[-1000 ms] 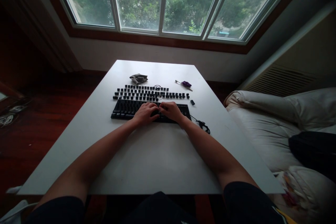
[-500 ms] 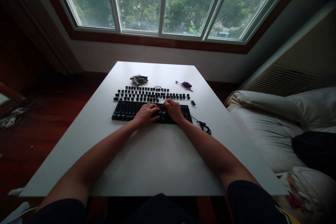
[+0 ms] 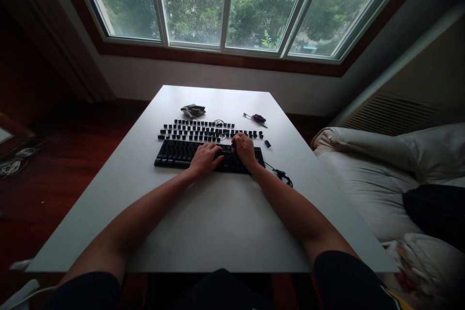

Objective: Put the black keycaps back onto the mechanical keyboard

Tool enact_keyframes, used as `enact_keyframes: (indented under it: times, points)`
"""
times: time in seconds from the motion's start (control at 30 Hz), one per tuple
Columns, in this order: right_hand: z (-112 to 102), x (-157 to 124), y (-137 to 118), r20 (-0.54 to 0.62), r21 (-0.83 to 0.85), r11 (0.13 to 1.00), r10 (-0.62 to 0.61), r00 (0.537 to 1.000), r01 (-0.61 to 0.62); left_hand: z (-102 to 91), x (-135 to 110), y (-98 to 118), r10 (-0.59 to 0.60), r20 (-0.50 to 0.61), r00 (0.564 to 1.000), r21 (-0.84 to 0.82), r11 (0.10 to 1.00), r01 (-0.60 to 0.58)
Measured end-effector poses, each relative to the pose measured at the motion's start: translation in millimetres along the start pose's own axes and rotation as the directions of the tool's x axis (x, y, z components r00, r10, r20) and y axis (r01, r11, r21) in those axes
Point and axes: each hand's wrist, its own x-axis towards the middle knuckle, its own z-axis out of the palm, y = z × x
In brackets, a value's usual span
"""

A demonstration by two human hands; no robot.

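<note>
A black keyboard (image 3: 174, 151) lies across the white table in front of me. My left hand (image 3: 205, 157) rests on its middle, palm down, with the thumb apart from the fingers. Just to the right, my right hand (image 3: 244, 148) is closed in a pinch above the keyboard. Something small and dark shows at its fingertips, too small to name. Beyond the keyboard, several loose black keycaps (image 3: 187, 132) stand in rows. Both hands hide part of the keys beneath them.
A crumpled grey cloth (image 3: 193, 111) and a purple brush-like item (image 3: 258, 118) lie toward the table's far side. One longer dark piece (image 3: 268, 143) sits right of the rows. A coiled black cable (image 3: 283, 176) is at the keyboard's right. The white table (image 3: 218, 223) stands beside a sofa (image 3: 359, 179).
My right hand has risen slightly and shifted right, away from my left hand, its fingers pinched more upright. The left hand has moved a little to the right on the keyboard.
</note>
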Motion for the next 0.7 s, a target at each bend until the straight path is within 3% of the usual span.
enact_keyframes:
  times: [0.2,0.53,0.7]
  points:
    - [3,-12,-11,0.096,-0.079,0.99,-0.111,0.989,0.119,-3.0,0,2,-0.03,-0.022,0.999,-0.056,0.998,0.028]
    - [-1,-8,-8,0.056,-0.332,0.915,-0.223,0.973,0.229,-5.2,6,6,-0.144,-0.012,0.99,-0.108,0.984,0.142]
    - [-6,-6,-8,0.018,-0.322,0.923,-0.216,0.976,0.21,-15.9,15,7,-0.118,-0.011,0.993,-0.044,0.992,0.117]
